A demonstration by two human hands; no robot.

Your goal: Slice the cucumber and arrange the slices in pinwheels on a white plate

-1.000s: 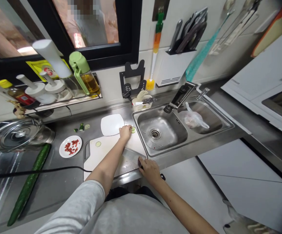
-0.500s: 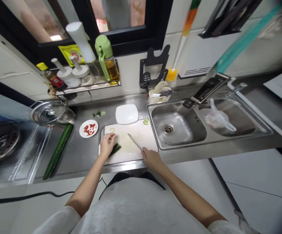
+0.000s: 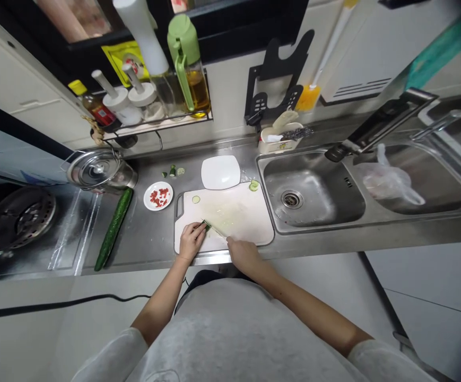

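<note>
On the white cutting board, my left hand closes round a short piece of cucumber, mostly covered by the fingers. My right hand grips the handle of a knife. The blade points left and away from me, its tip at the cucumber's right end; whether it cuts in cannot be told. A thin cucumber slice lies at the board's upper left. Pale green trimmings rest at its upper right corner.
A white plate stands behind the board, and a small plate with chopped red pieces is to its left. A whole cucumber lies farther left, near a steel pot. The sink borders the board's right.
My left hand has come down from near the slice and taken hold of the cucumber piece. The knife has moved left to the cucumber. The camera view has shifted.
</note>
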